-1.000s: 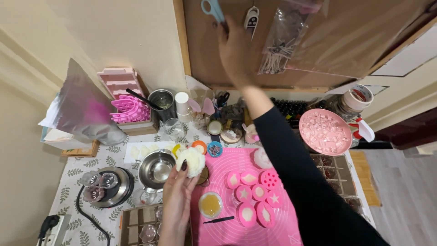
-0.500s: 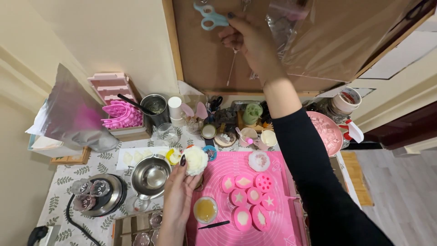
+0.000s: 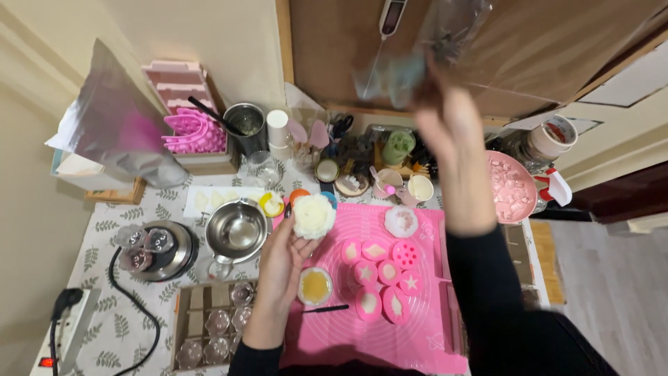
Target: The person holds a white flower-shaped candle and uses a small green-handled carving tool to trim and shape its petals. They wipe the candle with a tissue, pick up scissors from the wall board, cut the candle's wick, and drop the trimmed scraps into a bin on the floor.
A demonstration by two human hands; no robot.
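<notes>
My left hand [image 3: 282,268] holds a white flower-shaped piece [image 3: 313,216] over the left edge of the pink mat [image 3: 417,327]. My right hand [image 3: 452,132] is raised in front of the brown wall board and is blurred by motion. Its fingers grip teal-handled scissors [image 3: 390,80], also blurred. Several pink moulds [image 3: 379,278] with white filling sit on the mat below. A small dish of yellow liquid [image 3: 315,285] and a thin black tool [image 3: 325,308] lie beside my left wrist.
A steel bowl [image 3: 236,230] stands left of the flower piece. Also on the left are a hot plate with glass cups [image 3: 156,247], a box of glass jars [image 3: 209,324] and a power strip [image 3: 69,320]. A pink plate [image 3: 511,188] sits right, and a thermometer [image 3: 392,14] hangs above.
My right hand took the scissors from the wall board and has come down and to the right with them. My left hand still holds the flower piece in the same place.
</notes>
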